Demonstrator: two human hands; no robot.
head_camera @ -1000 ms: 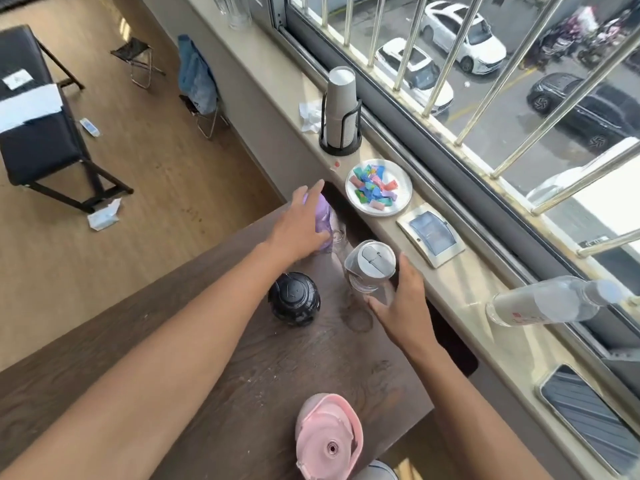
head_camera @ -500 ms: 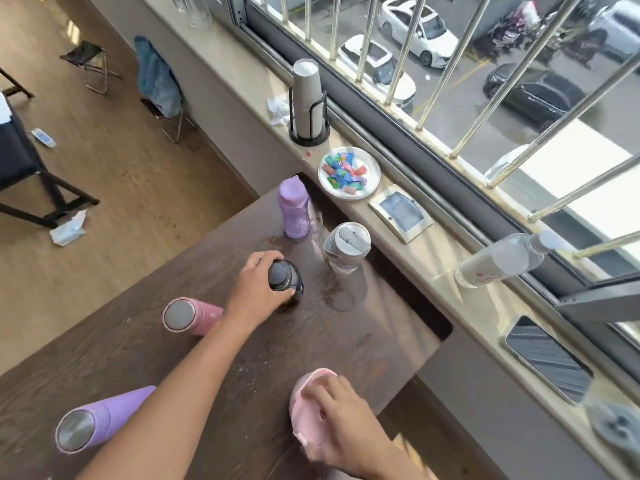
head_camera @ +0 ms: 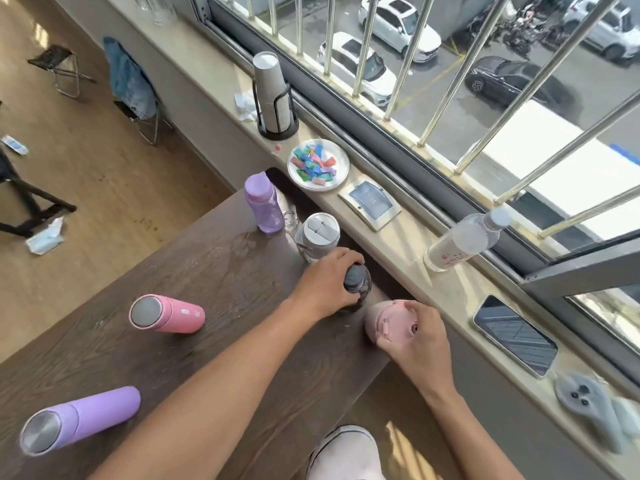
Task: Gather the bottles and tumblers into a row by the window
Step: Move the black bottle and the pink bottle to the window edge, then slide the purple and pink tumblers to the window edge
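At the centre of the frame the left hand (head_camera: 325,282) is wrapped around a dark bottle with a black ribbed cap (head_camera: 357,285), which stands on the dark wood-grain surface (head_camera: 214,271) near its window-side edge. Just below and to the right, the right hand (head_camera: 415,341) grips the lid of a pale pink tumbler (head_camera: 384,320), fingers curled over its top. Above the dark bottle, along the same edge, stand a clear tumbler with a grey flip lid (head_camera: 317,237) and a translucent purple plastic bottle (head_camera: 264,204), close together with a small clear glass object between them that is too indistinct to identify. Toward the left of the frame a coral-pink steel-capped flask (head_camera: 166,313) stands apart, bearing a small white mark too small to read; in the lower left stands a lilac flask with a steel cap (head_camera: 79,419). On the pale stone windowsill (head_camera: 391,237) to the right sit a white plate of coloured wrapped sweets (head_camera: 318,165), a stack of paper cups in a black wire holder (head_camera: 273,95), a clear water bottle with a red-printed label (head_camera: 464,239) whose writing is illegible, and a dark phone (head_camera: 514,336) lying flat.
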